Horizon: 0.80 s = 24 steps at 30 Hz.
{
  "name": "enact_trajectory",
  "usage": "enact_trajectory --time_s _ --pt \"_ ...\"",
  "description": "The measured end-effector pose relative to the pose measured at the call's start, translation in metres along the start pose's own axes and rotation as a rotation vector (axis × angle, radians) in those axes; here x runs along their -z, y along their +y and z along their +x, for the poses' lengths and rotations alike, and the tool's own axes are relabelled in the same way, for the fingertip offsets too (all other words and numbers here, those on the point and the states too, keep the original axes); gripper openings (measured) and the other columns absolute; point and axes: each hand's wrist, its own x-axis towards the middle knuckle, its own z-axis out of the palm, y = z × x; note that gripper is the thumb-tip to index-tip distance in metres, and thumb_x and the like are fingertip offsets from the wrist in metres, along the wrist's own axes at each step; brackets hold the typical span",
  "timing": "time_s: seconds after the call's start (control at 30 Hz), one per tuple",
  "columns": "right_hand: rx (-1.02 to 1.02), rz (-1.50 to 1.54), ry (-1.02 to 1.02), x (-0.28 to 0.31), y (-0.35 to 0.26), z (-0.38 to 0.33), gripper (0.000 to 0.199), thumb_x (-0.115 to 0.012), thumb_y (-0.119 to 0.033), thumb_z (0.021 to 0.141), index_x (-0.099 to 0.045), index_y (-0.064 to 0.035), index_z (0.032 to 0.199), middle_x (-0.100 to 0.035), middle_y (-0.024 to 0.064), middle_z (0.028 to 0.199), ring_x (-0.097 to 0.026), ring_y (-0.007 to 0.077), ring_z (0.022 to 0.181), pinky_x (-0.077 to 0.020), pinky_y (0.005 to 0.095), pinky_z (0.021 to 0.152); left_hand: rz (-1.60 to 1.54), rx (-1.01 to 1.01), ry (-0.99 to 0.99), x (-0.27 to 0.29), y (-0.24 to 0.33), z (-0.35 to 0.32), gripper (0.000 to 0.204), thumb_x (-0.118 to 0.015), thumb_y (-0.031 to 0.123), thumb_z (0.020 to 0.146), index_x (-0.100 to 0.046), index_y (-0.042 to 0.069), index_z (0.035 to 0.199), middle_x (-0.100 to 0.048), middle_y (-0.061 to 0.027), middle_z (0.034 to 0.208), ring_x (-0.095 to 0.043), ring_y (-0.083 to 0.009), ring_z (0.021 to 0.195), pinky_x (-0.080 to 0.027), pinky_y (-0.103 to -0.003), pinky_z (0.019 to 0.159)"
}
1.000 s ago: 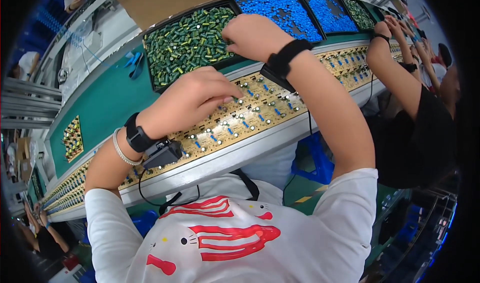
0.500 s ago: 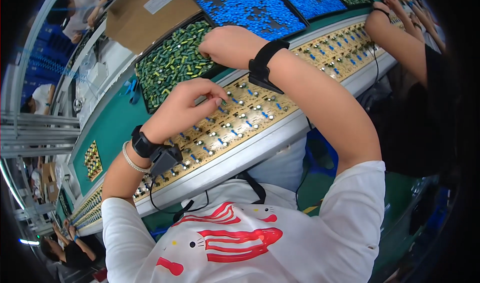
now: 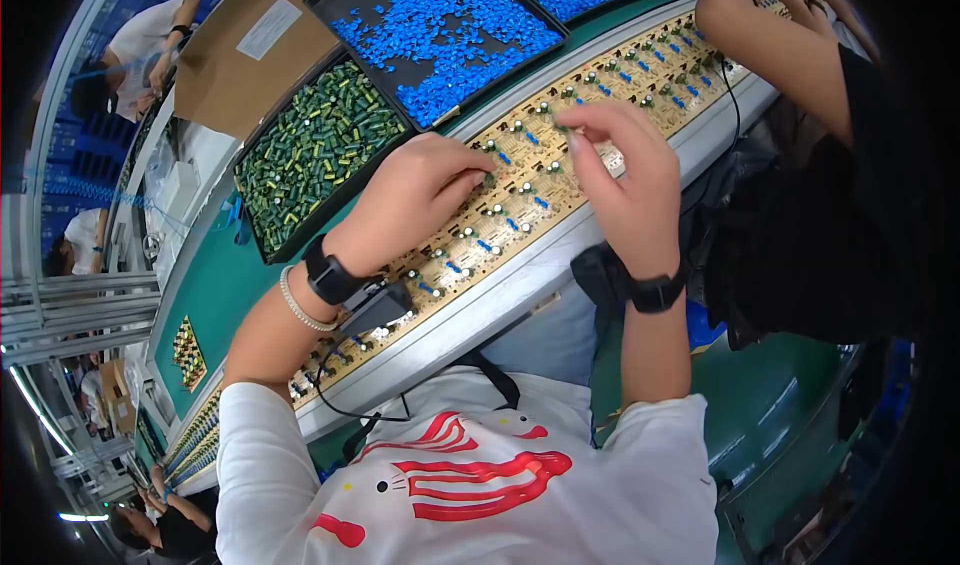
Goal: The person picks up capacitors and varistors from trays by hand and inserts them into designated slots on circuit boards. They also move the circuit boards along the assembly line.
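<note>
Both my hands are over a row of tan circuit boards (image 3: 640, 87) dotted with small round, green and blue parts. My left hand (image 3: 408, 203) is closed, thumb and forefinger pinching a small dark green capacitor (image 3: 489, 179) right at the board surface. To its right, my right hand (image 3: 632, 180) is pinched too, with a small green capacitor (image 3: 562, 125) mostly hidden at its fingertips, just above the boards. Beyond my left hand lies a black tray (image 3: 262, 242) heaped with green capacitors (image 3: 322, 145).
Behind the boards, another black tray (image 3: 338, 3) holds blue disc-shaped parts (image 3: 455, 30). A cardboard box flap (image 3: 225, 75) stands at the far left. A loose populated board (image 3: 188, 353) lies on the green mat (image 3: 215, 300). A co-worker's arm (image 3: 765, 50) reaches in at the right.
My right hand has left the green capacitor tray and come back toward me over the boards. The left hand has shifted right along the boards. The view has shifted slightly.
</note>
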Motion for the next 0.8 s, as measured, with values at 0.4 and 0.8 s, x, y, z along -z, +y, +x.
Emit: enact_trajectory --time_s 0.4,0.8 --pt "-0.270 0.088 0.177 0.014 0.005 -0.068 0.022 -0.066 0.007 0.083 -0.070 -0.0011 0.102 -0.068 0.0090 0.096 -0.062 0.0168 0.081 -0.0498 0.0274 0.077 0.157 -0.198 -0.025 -0.022 -0.007 0.035 0.017 -0.068 0.004 0.086 -0.073 0.004 0.102 -0.069 -0.0124 0.093 -0.063 -0.0324 0.090 -0.051 -0.042 0.084" --pt "-0.311 0.107 0.202 0.010 0.008 -0.077 0.021 -0.065 0.008 0.084 -0.070 0.0008 0.102 -0.068 0.0089 0.098 -0.063 0.0154 0.083 -0.0503 0.0265 0.077 0.232 -0.326 -0.089 -0.014 -0.008 0.037 0.014 -0.068 0.004 0.079 -0.073 0.004 0.092 -0.063 -0.0105 0.082 -0.060 -0.0315 0.088 -0.048 -0.041 0.082"
